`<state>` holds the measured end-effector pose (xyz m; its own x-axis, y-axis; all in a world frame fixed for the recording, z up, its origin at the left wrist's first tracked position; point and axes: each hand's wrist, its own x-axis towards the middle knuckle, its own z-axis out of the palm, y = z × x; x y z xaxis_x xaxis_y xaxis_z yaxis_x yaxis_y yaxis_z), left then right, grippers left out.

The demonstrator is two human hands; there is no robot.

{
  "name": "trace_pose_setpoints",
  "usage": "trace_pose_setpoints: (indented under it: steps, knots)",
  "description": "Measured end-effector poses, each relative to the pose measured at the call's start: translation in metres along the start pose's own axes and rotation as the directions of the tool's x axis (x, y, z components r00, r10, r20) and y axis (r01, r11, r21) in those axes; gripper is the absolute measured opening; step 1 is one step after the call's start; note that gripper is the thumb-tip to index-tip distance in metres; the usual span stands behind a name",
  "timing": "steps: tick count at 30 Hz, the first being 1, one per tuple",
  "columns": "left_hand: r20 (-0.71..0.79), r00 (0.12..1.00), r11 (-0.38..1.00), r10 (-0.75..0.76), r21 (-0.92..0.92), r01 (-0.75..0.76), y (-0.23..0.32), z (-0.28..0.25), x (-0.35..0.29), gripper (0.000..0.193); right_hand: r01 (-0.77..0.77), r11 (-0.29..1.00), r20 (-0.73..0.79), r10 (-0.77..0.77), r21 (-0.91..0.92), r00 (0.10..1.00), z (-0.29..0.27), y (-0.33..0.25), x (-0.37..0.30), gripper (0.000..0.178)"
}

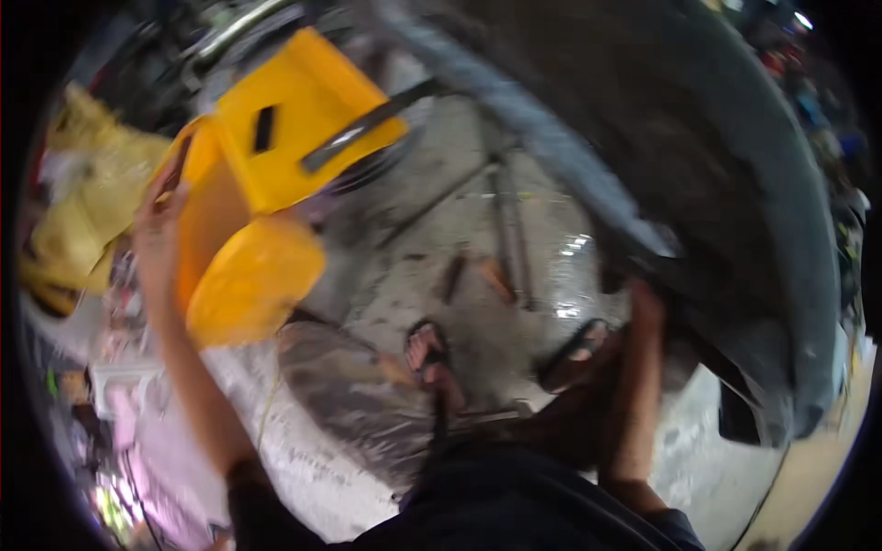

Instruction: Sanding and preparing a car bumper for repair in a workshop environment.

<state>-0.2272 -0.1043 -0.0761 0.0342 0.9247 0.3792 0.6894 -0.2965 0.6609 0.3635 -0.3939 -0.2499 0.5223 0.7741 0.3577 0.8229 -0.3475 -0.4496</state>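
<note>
My left hand (162, 207) is closed on the left edge of a folded yellow panel (308, 110), its fingers blurred. The panel has a dark slot and a rounded flap at its near end. A dark flat bar (354, 133) crosses its right part. On the right, a large curved dark grey shell (735, 138) with a lighter inner rim looms close, tilted. My right hand (646, 303) is at the shell's lower inner edge; its fingers are hidden there, and I cannot tell how they are set.
Thin metal rods (505, 230) lie on the grey concrete floor (478, 312) ahead of my sandalled feet (427, 351). Crumpled yellowish wrapping (87, 211) lies at the far left. A shiny clear plastic-like patch (571, 275) shows near the shell. Clutter fills both sides.
</note>
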Motion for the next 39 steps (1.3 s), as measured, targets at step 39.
trace_pose_setpoints:
  steps: [39]
  knots:
    - [0.254,0.960,0.993,0.117,-0.022,-0.115,-0.057,-0.005,0.083,0.046,0.112,0.994,-0.320,-0.108,-0.006,0.941,-0.006,-0.062,-0.013,0.017]
